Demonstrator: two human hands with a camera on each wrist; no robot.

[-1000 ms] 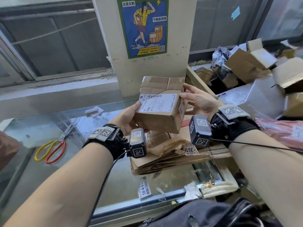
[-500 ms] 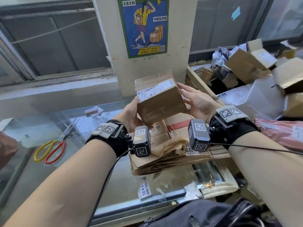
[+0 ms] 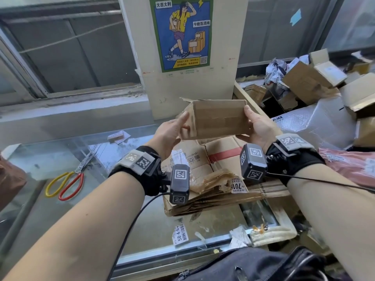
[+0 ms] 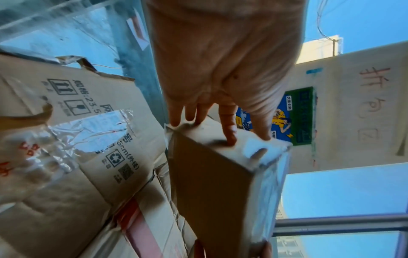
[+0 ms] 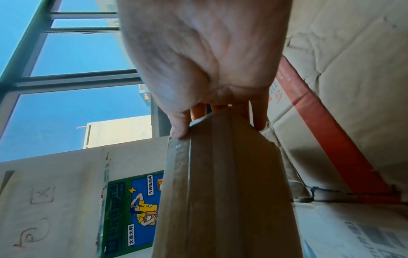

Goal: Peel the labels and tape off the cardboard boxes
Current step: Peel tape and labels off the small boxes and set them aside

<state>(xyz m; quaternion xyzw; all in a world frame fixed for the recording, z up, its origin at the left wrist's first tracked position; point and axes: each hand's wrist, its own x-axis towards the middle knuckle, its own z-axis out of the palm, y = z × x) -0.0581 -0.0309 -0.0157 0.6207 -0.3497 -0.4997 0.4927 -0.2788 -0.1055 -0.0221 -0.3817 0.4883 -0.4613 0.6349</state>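
Note:
I hold a small brown cardboard box (image 3: 219,120) in the air between both hands, above a pile of flattened cardboard (image 3: 205,165). My left hand (image 3: 172,130) grips its left end, thumb on the near edge; the left wrist view shows that hand (image 4: 220,61) with fingertips pressed on the end face of the box (image 4: 209,183). My right hand (image 3: 257,126) grips the right end, thumb on top and fingers underneath. From the right wrist, the hand (image 5: 198,52) pinches the box (image 5: 220,183) at its corner. A plain taped face points at me. A white label patch (image 4: 260,148) shows at one corner.
Yellow and red scissors (image 3: 65,183) lie on the glass counter (image 3: 60,155) to the left. Peeled label scraps (image 3: 180,235) sit near the front edge. Loose boxes (image 3: 316,78) and plastic wrap are heaped at the right. A pillar with a poster (image 3: 182,33) stands behind.
Both hands have turned the box over. The white shipping label that faced me has rolled up and away, and a plain brown taped face now faces me.

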